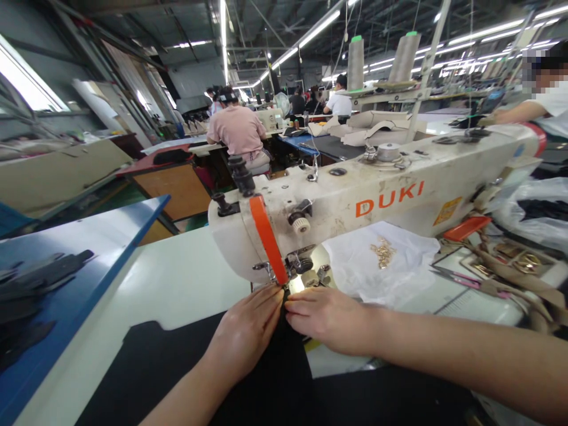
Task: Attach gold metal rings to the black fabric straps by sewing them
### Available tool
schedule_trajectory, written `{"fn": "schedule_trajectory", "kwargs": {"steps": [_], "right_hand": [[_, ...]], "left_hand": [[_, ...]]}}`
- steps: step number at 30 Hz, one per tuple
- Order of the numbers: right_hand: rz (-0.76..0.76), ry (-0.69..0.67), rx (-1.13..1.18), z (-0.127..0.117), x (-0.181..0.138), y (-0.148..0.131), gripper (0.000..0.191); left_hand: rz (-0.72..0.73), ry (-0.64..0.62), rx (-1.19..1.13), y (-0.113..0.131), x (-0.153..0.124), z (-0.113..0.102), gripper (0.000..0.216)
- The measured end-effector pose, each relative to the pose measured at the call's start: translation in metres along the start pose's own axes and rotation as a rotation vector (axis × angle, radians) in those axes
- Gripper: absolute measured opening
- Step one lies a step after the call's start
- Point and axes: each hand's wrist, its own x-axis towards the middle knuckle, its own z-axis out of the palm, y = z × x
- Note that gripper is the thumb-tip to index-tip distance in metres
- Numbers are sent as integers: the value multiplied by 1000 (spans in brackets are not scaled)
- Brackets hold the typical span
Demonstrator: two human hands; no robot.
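A white sewing machine (381,195) marked DUKI stands across the table, its needle area lit at the centre. A black fabric piece (146,373) lies on the white table (177,284) and runs up under the needle. My left hand (248,331) rests flat on the fabric, fingers together and stretched toward the presser foot. My right hand (328,316) lies flat beside it, fingertips pressing the fabric just in front of the needle. The two hands' fingertips almost touch.
A white cloth with small gold metal pieces (384,251) lies behind the machine arm. Scissors (457,278), gold buckles and tan straps (523,263) sit at right. A blue board (66,284) with dark pieces is at left. Other people work at tables behind.
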Motion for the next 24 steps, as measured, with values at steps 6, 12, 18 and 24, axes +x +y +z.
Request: {"fn": "schedule_trajectory", "kwargs": {"steps": [6,12,18,24], "right_hand": [[17,5,-9,3,2,1,18],[-4,-4,-24,3,4,2,19],[0,-3,-36,3,3,2,19],[-5,-23,-57,0,1,1,19]], "left_hand": [[-24,13,-26,-3,3,3,29],[-46,20,-67,-3,5,2,26],[-43,17,-76,-1,8,-1,25],[-49,14,-68,-1,5,0,24]]}}
